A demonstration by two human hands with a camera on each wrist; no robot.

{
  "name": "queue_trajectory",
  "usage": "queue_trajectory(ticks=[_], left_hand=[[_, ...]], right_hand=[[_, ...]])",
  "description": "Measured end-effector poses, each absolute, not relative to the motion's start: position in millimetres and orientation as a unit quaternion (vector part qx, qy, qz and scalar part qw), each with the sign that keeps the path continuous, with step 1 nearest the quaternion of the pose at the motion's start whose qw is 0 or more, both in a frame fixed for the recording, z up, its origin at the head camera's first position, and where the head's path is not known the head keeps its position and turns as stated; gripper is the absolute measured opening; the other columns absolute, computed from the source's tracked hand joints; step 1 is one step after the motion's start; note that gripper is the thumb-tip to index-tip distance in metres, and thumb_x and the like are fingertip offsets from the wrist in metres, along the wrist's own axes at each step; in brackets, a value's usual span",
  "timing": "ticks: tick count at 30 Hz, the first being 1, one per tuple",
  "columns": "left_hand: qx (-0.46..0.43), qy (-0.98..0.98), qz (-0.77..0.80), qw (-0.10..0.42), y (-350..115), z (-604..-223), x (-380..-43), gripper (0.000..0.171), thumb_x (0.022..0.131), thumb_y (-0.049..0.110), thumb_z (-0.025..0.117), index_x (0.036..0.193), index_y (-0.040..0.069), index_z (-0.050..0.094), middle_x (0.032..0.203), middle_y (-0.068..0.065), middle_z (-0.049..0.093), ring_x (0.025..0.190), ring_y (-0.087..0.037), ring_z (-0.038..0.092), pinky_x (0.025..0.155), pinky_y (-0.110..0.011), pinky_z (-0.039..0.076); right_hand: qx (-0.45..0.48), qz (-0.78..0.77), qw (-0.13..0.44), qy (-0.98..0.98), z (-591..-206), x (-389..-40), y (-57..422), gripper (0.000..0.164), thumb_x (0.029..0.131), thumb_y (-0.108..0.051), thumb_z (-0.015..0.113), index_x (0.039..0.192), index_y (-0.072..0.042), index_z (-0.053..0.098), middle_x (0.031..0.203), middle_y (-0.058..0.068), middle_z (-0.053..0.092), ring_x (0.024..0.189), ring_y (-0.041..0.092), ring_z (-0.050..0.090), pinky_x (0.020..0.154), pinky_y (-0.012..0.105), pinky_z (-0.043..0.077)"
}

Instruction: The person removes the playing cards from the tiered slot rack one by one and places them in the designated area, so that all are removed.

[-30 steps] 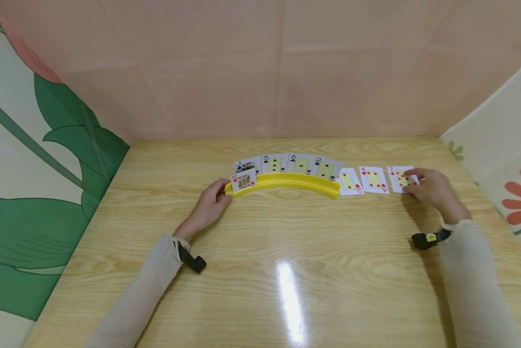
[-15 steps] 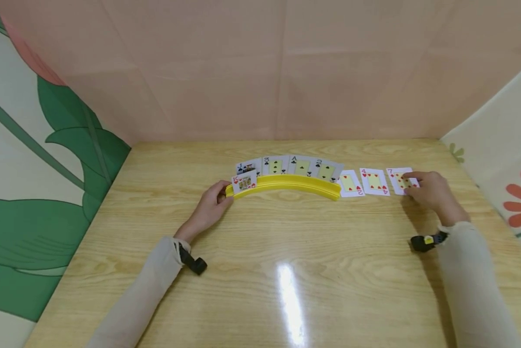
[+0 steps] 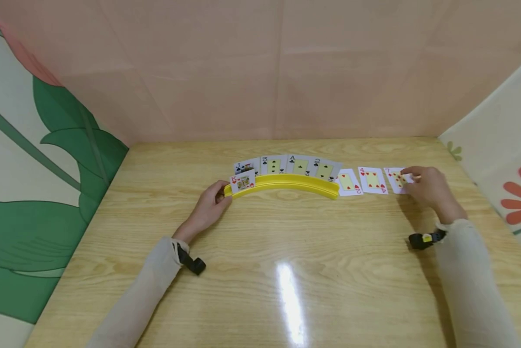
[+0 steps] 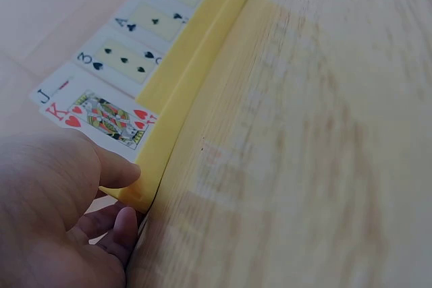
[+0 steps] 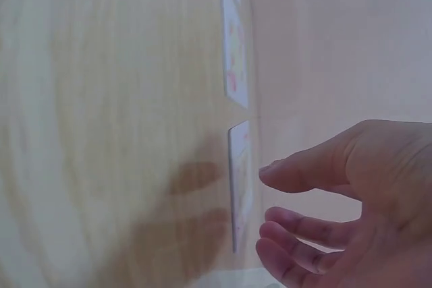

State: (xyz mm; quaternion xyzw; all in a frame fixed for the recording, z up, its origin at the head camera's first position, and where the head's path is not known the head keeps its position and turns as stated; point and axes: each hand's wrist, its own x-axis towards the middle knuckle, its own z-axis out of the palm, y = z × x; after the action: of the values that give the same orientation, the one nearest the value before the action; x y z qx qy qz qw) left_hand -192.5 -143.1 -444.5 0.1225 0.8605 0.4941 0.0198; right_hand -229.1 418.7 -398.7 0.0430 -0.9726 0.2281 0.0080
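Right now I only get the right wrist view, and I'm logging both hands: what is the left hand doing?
Observer: The left hand grips one end of the yellow card holder.
Operator: Thanks. Which card stands nearest that hand?
Observer: The king of hearts, standing in front of a jack.
Operator: In my view the card by the right hand is blurred. What is it?
Observer: The head view shows it as a red seven.
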Motion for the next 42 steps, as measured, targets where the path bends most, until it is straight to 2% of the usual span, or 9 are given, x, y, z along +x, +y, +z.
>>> queue_trajectory(ticks=[3,6,8,22,24,28,29,31,42], left_hand=[[0.123,0.861,0.493,0.019,-143.1,-445.2,-192.6,0.036,0.1,0.011,0.058,0.135,0.005,0.053,0.115,-0.012,0.058,0.087,-0.021,0.051,0.073,-0.03,0.043],[0.123,0.861,0.494,0.021,-142.9,-445.8,-192.5,0.036,0.1,0.011,0.058,0.135,0.005,0.053,0.114,-0.012,0.058,0.088,-0.021,0.051,0.073,-0.029,0.043],[0.123,0.861,0.494,0.02,-142.7,-445.8,-192.3,0.036,0.1,0.011,0.058,0.135,0.005,0.053,0.115,-0.012,0.058,0.088,-0.021,0.051,0.073,-0.029,0.043],[0.12,0.862,0.492,0.021,-143.4,-441.4,-191.2,0.037,0.1,0.011,0.058,0.136,0.004,0.052,0.119,-0.013,0.058,0.096,-0.022,0.053,0.078,-0.03,0.044],[0.122,0.861,0.493,0.02,-142.8,-441.1,-191.1,0.037,0.1,0.011,0.058,0.135,0.004,0.052,0.12,-0.013,0.058,0.097,-0.022,0.053,0.078,-0.03,0.044],[0.12,0.861,0.493,0.023,-142.4,-441.9,-189.9,0.037,0.099,0.01,0.058,0.135,0.003,0.052,0.119,-0.014,0.058,0.096,-0.022,0.053,0.078,-0.03,0.044],[0.117,0.862,0.493,0.024,-142.6,-441.9,-189.2,0.037,0.099,0.01,0.058,0.135,0.003,0.052,0.119,-0.014,0.058,0.096,-0.022,0.053,0.078,-0.03,0.044],[0.112,0.863,0.492,0.027,-143.1,-442.2,-188.0,0.037,0.099,0.01,0.058,0.135,0.003,0.052,0.119,-0.013,0.058,0.096,-0.022,0.052,0.078,-0.03,0.044],[0.117,0.862,0.492,0.02,-144.8,-443.5,-191.4,0.036,0.1,0.011,0.058,0.135,0.004,0.053,0.116,-0.013,0.058,0.091,-0.021,0.052,0.075,-0.03,0.043]], right_hand=[[0.036,0.238,0.019,-0.971,-394.2,-228.3,414.5,0.036,0.091,-0.003,0.057,0.125,0.009,0.058,0.124,0.043,0.051,0.108,0.056,0.052,0.076,0.055,0.048],[0.038,0.243,0.027,-0.969,-389.1,-226.9,409.7,0.035,0.093,-0.004,0.057,0.126,0.008,0.058,0.128,0.042,0.047,0.11,0.057,0.05,0.083,0.066,0.042],[0.045,0.245,0.038,-0.968,-385.1,-226.0,406.6,0.034,0.093,-0.003,0.057,0.126,0.008,0.058,0.127,0.043,0.048,0.109,0.058,0.05,0.083,0.067,0.043],[0.06,0.259,0.079,-0.961,-353.4,-209.8,381.0,0.035,0.099,-0.01,0.054,0.13,0.004,0.058,0.128,0.038,0.051,0.11,0.054,0.052,0.079,0.065,0.046],[0.063,0.26,0.094,-0.959,-347.1,-206.5,376.9,0.034,0.098,-0.009,0.055,0.129,0.004,0.06,0.129,0.037,0.051,0.107,0.053,0.054,0.076,0.054,0.05],[0.071,0.258,0.122,-0.956,-334.7,-199.6,364.4,0.034,0.097,-0.008,0.056,0.129,0.003,0.061,0.128,0.035,0.052,0.105,0.049,0.055,0.076,0.051,0.05],[0.073,0.257,0.126,-0.955,-332.1,-198.1,360.6,0.034,0.097,-0.008,0.056,0.129,0.003,0.061,0.128,0.035,0.052,0.105,0.048,0.055,0.077,0.05,0.05],[0.079,0.26,0.134,-0.953,-328.0,-195.1,351.9,0.035,0.098,-0.008,0.055,0.13,0.003,0.06,0.127,0.034,0.053,0.106,0.048,0.054,0.081,0.06,0.046],[0.153,0.265,0.205,-0.93,-317.9,-190.2,292.8,0.03,0.093,0.002,0.055,0.122,0.006,0.063,0.118,0.028,0.061,0.101,0.041,0.057,0.081,0.055,0.048]])
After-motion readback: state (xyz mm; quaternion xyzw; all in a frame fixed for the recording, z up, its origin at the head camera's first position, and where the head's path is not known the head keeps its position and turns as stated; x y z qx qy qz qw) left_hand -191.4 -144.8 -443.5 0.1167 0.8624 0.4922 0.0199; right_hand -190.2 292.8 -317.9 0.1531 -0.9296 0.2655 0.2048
